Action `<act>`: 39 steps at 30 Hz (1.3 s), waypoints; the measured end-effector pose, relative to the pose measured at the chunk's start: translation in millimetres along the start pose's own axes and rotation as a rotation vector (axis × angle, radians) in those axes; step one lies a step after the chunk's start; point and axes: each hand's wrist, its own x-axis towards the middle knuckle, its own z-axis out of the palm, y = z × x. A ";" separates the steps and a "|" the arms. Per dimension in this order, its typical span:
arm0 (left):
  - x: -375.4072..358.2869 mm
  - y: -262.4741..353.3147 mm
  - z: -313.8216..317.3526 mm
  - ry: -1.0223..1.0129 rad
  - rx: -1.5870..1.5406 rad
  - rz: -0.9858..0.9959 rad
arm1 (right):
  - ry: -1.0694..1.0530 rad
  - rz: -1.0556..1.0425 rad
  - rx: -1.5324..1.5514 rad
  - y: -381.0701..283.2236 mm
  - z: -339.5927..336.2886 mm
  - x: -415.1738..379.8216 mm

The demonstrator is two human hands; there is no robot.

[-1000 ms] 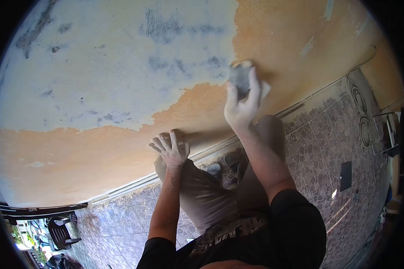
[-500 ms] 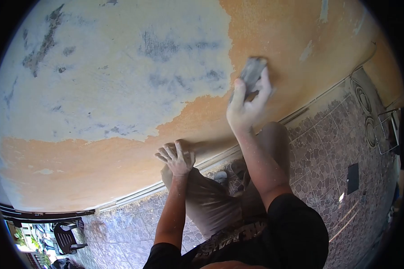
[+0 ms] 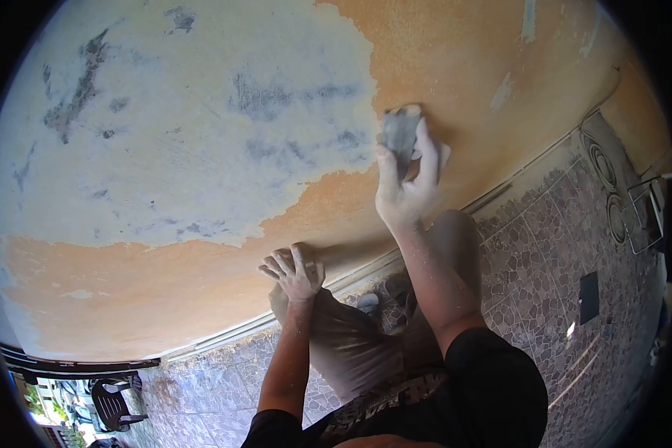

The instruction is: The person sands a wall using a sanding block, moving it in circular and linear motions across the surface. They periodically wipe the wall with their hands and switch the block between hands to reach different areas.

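Observation:
A grey sanding block (image 3: 401,136) is gripped between the thumb and fingers of my right hand (image 3: 411,183). It lies against the wall (image 3: 463,45), on orange paint close to the ragged border of a pale, stripped patch (image 3: 201,164) with dark grey stains. Lower and to the left, my left hand (image 3: 297,276) has its fingers spread and its fingertips against the orange paint, just above my bent knee. Pale dust coats both hands.
Stone-patterned tiles (image 3: 530,261) cover the floor below the wall. A coiled hose (image 3: 601,168), a metal frame (image 3: 647,213) and a dark flat plate (image 3: 588,297) are on the right. A dark plastic chair (image 3: 112,405) stands at lower left.
My right hand has moved slightly left with the sanding block, which is now turned more upright. My left hand stays in place on the wall; the view has shifted a little.

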 end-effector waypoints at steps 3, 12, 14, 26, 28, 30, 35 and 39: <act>2.4 -3.1 0.5 0.038 0.009 0.024 | 0.202 0.054 0.099 1.0 27.1 -8.7; -2.7 -1.9 -7.3 -0.021 0.005 0.007 | -0.361 -0.368 -0.203 16.5 -16.1 -68.3; 1.3 -2.7 -2.6 -0.015 -0.008 -0.008 | -0.059 -0.226 -0.183 -3.2 -0.2 -13.7; 2.2 -2.6 -5.1 -0.029 -0.004 -0.005 | -0.216 -0.315 -0.277 19.9 -14.3 -68.5; -1.0 -2.2 -7.3 -0.043 -0.002 -0.012 | 0.086 0.027 -0.071 5.4 -2.2 -6.7; 1.3 -2.3 -2.8 -0.029 -0.010 -0.012 | 0.243 0.181 0.078 -8.4 0.9 36.6; -0.2 -4.5 -0.1 -0.011 -0.041 -0.033 | -0.187 -0.438 -0.229 45.7 -2.5 -73.5; 3.9 -1.9 -5.7 -0.012 -0.010 0.011 | -0.372 -0.465 -0.301 48.6 -31.0 -86.1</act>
